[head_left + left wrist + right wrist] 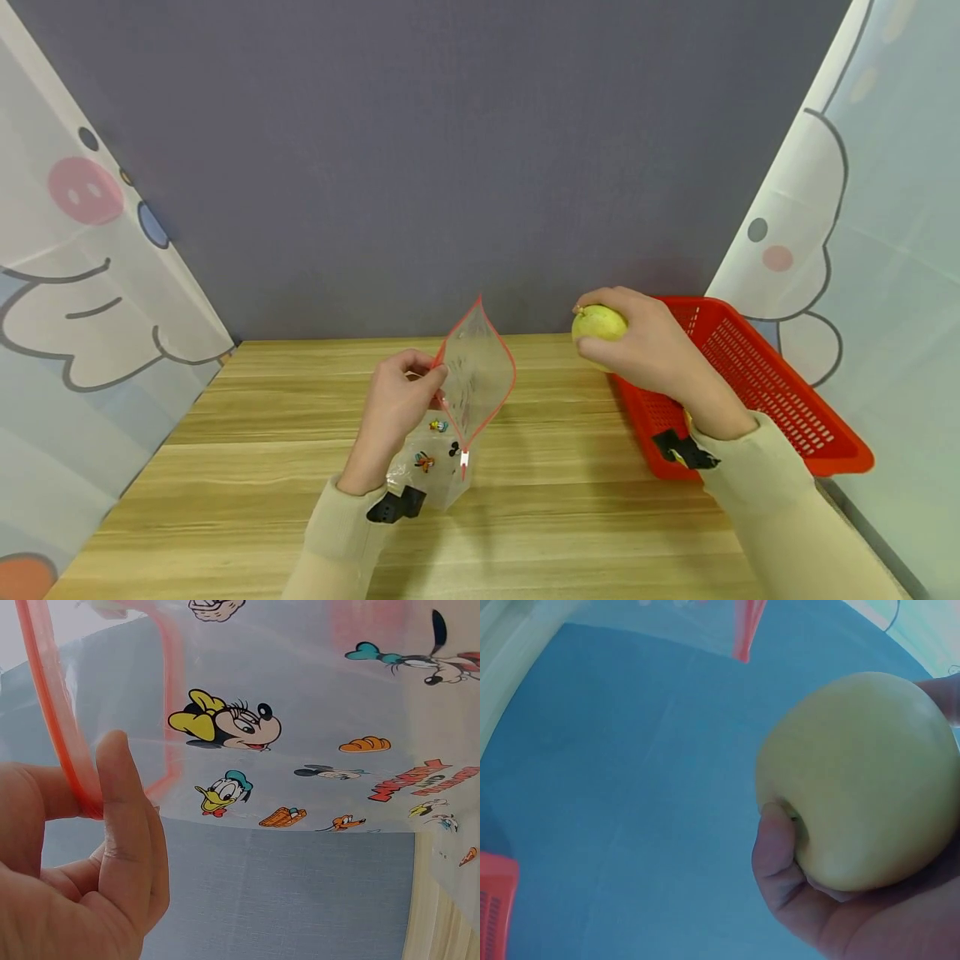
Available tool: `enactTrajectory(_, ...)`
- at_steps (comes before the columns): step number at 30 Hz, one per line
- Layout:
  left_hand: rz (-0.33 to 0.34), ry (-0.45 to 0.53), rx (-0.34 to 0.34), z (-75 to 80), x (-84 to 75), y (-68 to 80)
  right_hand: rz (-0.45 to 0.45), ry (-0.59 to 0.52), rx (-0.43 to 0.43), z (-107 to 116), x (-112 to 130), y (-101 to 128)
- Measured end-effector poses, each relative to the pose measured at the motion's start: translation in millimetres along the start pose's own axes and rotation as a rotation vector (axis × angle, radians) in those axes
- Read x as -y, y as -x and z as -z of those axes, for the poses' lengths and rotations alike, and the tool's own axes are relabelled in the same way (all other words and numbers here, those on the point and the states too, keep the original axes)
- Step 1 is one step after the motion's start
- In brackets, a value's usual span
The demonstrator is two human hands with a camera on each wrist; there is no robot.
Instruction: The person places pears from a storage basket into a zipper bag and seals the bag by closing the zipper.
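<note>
A light wooden table [570,533] with visible grain fills the foreground. A red plastic basket [780,392] with slotted walls sits at its right edge. Behind stands a plain grey backdrop [450,167], flanked on each side by pale curtains [82,275] printed with cartoon figures.

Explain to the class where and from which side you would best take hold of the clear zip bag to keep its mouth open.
Pinch the red zip rim at the mouth of the zip bag, from its left side, as the left hand does. The film is limp; the rim is probably stiffer. That leaves the right side free for the right hand holding the yellow fruit.
</note>
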State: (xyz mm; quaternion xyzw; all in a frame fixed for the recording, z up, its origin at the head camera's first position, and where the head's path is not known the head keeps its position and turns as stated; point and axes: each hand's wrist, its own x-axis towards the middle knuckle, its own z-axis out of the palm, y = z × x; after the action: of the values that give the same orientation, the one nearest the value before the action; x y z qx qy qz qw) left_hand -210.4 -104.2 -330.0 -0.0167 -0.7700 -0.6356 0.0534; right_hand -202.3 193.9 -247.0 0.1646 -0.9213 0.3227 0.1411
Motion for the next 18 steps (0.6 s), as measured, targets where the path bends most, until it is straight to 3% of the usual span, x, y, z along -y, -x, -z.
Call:
enactTrajectory(8, 0.003, 0.000, -0.001, -0.2, 1.1, 0.5, 0.068, -0.090, -0.028, -7, 14, -6)
enactTrajectory(18, -0.003, 0.015, -0.003, -2.2, 1.8, 0.2, 0.082, -0.206, -0.016, -18, 31, -10)
